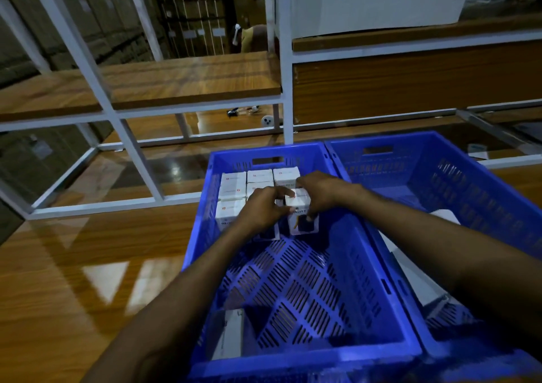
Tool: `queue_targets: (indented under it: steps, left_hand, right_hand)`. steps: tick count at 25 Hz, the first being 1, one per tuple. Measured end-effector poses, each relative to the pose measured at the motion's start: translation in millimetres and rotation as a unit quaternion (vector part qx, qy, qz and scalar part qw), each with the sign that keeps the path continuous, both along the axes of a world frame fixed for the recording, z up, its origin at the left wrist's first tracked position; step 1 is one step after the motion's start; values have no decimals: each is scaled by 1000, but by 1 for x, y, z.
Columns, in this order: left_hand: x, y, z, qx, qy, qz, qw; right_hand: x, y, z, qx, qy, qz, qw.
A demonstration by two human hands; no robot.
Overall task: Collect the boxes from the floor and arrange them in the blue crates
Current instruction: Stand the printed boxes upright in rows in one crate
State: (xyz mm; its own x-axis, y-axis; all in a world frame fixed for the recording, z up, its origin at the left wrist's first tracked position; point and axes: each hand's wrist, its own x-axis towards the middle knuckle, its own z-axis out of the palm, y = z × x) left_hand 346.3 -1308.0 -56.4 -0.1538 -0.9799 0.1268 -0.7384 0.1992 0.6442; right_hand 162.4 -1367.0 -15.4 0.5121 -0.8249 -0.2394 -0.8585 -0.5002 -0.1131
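Forearms come in from the bottom edge and reach forward into the left crate [305, 359], which stands on the shiny wooden floor [73, 265]. At the near left corner of this crate a lone box [230, 334] leans against the wall, apart from all the others. Past the bare slotted bottom, both hands meet at the far part of the crate around one white box [299, 205]. The left hand [261, 209] has its fingers curled against the left side of this box, with the thumb near its top edge. The right hand [319, 192] curls over the top and the right side, so the box sits between the two hands and is pinched by both. It stands upright, with a dark printed picture on its front face, at the right end of the nearest row. Just behind and to the left, the packed boxes [233, 181] stand in tight rows against the far wall, touching each other. The right crate [469, 183] sits directly beside the left one, and some white flat pieces [410, 268] lie inside it; what they are I cannot tell. Farther back rises a white metal rack [286, 89] with wooden shelves.
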Motion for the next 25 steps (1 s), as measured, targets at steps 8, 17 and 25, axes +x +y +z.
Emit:
queue_targets:
  steps: [8, 17, 25]
  left_hand:
    - [5, -11, -5, -7, -36, 52, 998]
    - [8, -10, -7, 3, -153, 43, 987]
    - [2, -13, -7, -36, -271, 20, 962]
  right_hand:
    - [21, -8, -23, -148, 52, 11, 988]
    - [35, -27, -29, -163, 34, -3, 986]
    - [42, -33, -33, -161, 32, -44, 985]
